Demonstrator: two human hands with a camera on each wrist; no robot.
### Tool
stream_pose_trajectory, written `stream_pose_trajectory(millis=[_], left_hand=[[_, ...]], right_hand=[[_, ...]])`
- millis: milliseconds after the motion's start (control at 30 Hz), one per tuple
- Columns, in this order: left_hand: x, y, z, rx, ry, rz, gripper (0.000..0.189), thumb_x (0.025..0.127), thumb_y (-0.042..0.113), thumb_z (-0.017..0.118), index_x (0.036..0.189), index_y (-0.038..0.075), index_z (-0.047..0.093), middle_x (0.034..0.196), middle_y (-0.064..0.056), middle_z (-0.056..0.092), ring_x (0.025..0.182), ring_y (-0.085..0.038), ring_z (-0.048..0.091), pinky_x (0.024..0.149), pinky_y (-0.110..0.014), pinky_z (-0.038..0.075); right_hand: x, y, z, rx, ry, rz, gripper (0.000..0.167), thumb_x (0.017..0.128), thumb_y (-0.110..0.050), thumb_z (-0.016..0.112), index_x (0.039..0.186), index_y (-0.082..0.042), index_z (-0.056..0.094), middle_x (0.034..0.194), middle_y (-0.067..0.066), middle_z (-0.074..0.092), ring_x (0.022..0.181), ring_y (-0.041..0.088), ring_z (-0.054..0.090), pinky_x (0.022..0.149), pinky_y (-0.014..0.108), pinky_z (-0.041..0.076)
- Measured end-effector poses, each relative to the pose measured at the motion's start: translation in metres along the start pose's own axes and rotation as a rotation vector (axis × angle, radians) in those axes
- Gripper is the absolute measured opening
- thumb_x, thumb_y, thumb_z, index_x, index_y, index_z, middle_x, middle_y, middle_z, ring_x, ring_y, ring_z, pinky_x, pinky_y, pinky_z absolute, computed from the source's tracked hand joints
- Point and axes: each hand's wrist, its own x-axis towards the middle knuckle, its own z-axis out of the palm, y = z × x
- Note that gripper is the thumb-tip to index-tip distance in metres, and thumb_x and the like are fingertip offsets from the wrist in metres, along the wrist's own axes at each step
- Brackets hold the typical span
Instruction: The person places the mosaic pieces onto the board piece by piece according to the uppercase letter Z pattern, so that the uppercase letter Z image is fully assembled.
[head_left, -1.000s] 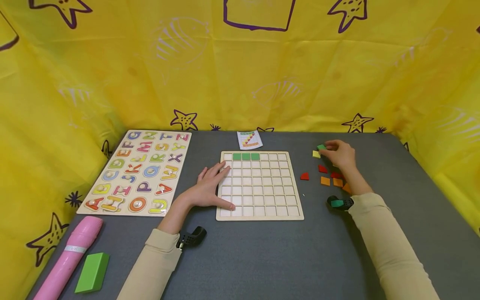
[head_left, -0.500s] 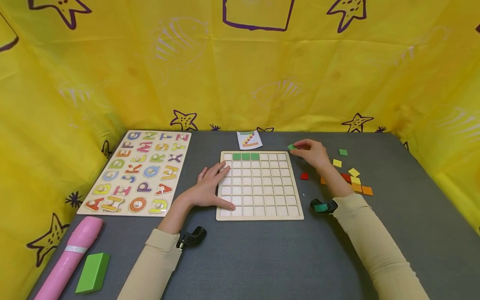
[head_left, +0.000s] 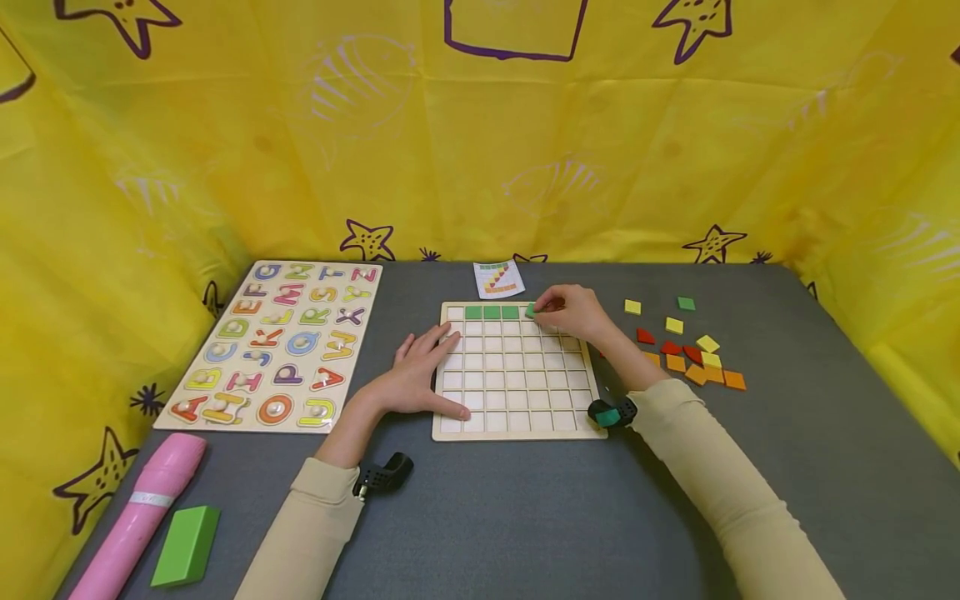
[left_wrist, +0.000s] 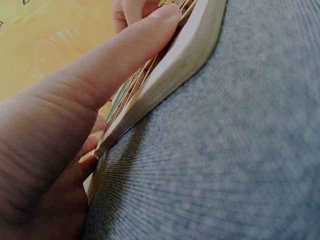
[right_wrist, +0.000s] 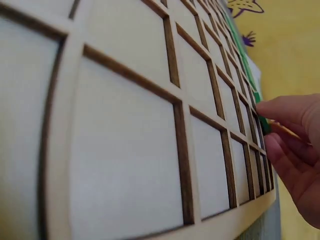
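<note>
A wooden grid board (head_left: 517, 435) lies on the grey table, with three green square tiles (head_left: 492, 312) set side by side in its far row. My right hand (head_left: 573, 312) pinches another green tile (head_left: 530, 310) by its edge, over the far row just right of those three. In the right wrist view, thumb and fingertips hold that green tile (right_wrist: 264, 123) at the grid. My left hand (head_left: 411, 379) rests spread on the board's left edge, thumb on the near cells. The left wrist view shows the thumb (left_wrist: 135, 47) lying over the board's rim (left_wrist: 175, 70).
Right of the board lie loose yellow (head_left: 674, 325), red (head_left: 645, 336) and orange tiles (head_left: 675, 364) and one green tile (head_left: 686, 303). A pattern card (head_left: 499, 281) sits behind the board. At left are an alphabet puzzle (head_left: 273, 346), a pink microphone-shaped object (head_left: 150, 500) and a green block (head_left: 185, 546).
My right hand has carried a green tile left from the loose tiles to the board's far row, uncovering the tiles beneath its path. My left hand has stayed in place.
</note>
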Motion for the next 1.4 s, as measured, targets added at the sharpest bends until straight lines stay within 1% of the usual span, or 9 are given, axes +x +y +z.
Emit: stream_pose_trajectory(millis=[133, 333, 567, 733, 933, 1100, 1233, 1300, 1400], left_hand=[[0.001, 0.001, 0.0, 0.0, -0.006, -0.004, 0.117, 0.069, 0.052, 0.084, 0.155, 0.005, 0.021, 0.162, -0.014, 0.007, 0.148, -0.032, 0.004, 0.113, -0.056, -0.003], [0.001, 0.002, 0.0, 0.005, -0.012, -0.009, 0.118, 0.069, 0.053, 0.084, 0.156, 0.006, 0.02, 0.162, -0.013, 0.006, 0.148, -0.031, 0.004, 0.113, -0.054, -0.004], [0.001, 0.002, 0.0, 0.004, -0.013, -0.007, 0.117, 0.069, 0.052, 0.084, 0.156, 0.005, 0.02, 0.162, -0.014, 0.007, 0.148, -0.033, 0.004, 0.113, -0.055, -0.003], [0.0, 0.002, 0.0, -0.002, -0.007, -0.002, 0.117, 0.069, 0.052, 0.084, 0.155, 0.004, 0.021, 0.162, -0.016, 0.008, 0.148, -0.034, 0.005, 0.112, -0.057, -0.002], [0.0, 0.002, -0.001, 0.014, -0.014, -0.011, 0.118, 0.069, 0.054, 0.083, 0.156, 0.005, 0.02, 0.162, -0.014, 0.006, 0.148, -0.032, 0.004, 0.113, -0.055, -0.003], [0.001, 0.001, -0.001, 0.015, -0.017, -0.019, 0.119, 0.069, 0.054, 0.083, 0.156, 0.006, 0.019, 0.162, -0.014, 0.006, 0.148, -0.032, 0.003, 0.113, -0.054, -0.004], [0.001, 0.002, -0.001, 0.01, -0.021, -0.024, 0.119, 0.069, 0.054, 0.083, 0.156, 0.007, 0.018, 0.163, -0.013, 0.005, 0.148, -0.03, 0.002, 0.113, -0.053, -0.004], [0.001, 0.001, -0.001, 0.009, -0.022, -0.025, 0.119, 0.069, 0.054, 0.083, 0.156, 0.007, 0.018, 0.163, -0.012, 0.005, 0.148, -0.03, 0.002, 0.113, -0.053, -0.005], [0.0, 0.0, 0.0, 0.012, -0.02, -0.025, 0.118, 0.069, 0.054, 0.083, 0.156, 0.007, 0.018, 0.163, -0.013, 0.005, 0.148, -0.031, 0.003, 0.113, -0.053, -0.005]], right_hand=[[0.001, -0.003, 0.003, -0.004, -0.004, -0.041, 0.015, 0.088, -0.011, 0.072, 0.101, -0.003, 0.071, 0.091, 0.009, 0.065, 0.085, 0.024, 0.056, 0.073, 0.034, 0.043], [-0.001, -0.003, 0.004, 0.064, -0.013, -0.025, 0.022, 0.09, -0.009, 0.068, 0.112, -0.004, 0.069, 0.104, 0.012, 0.065, 0.097, 0.026, 0.058, 0.084, 0.039, 0.047], [-0.004, -0.001, 0.003, 0.067, 0.002, -0.001, 0.023, 0.098, -0.011, 0.058, 0.117, -0.006, 0.068, 0.114, 0.012, 0.067, 0.107, 0.027, 0.06, 0.091, 0.043, 0.048], [-0.009, 0.004, -0.004, 0.135, 0.041, 0.05, 0.023, 0.1, -0.013, 0.056, 0.119, -0.006, 0.067, 0.117, 0.011, 0.066, 0.106, 0.027, 0.06, 0.09, 0.041, 0.048], [-0.017, 0.021, -0.018, 0.166, 0.114, 0.076, 0.024, 0.1, -0.018, 0.057, 0.118, -0.005, 0.067, 0.111, 0.015, 0.066, 0.095, 0.027, 0.06, 0.078, 0.032, 0.049], [-0.027, 0.036, -0.035, 0.131, 0.165, 0.098, 0.027, 0.1, -0.02, 0.057, 0.12, -0.005, 0.067, 0.113, 0.015, 0.066, 0.092, 0.028, 0.061, 0.076, 0.028, 0.049], [-0.036, 0.05, -0.049, 0.052, 0.214, 0.118, 0.025, 0.1, -0.02, 0.057, 0.119, -0.006, 0.067, 0.113, 0.015, 0.066, 0.09, 0.027, 0.06, 0.072, 0.027, 0.048], [-0.041, 0.057, -0.056, 0.015, 0.234, 0.119, 0.025, 0.1, -0.018, 0.056, 0.118, -0.005, 0.067, 0.113, 0.016, 0.066, 0.089, 0.028, 0.059, 0.07, 0.029, 0.047], [-0.047, 0.066, -0.066, -0.044, 0.261, 0.118, 0.025, 0.099, -0.011, 0.052, 0.118, -0.003, 0.066, 0.116, 0.02, 0.064, 0.093, 0.032, 0.058, 0.071, 0.034, 0.045]])
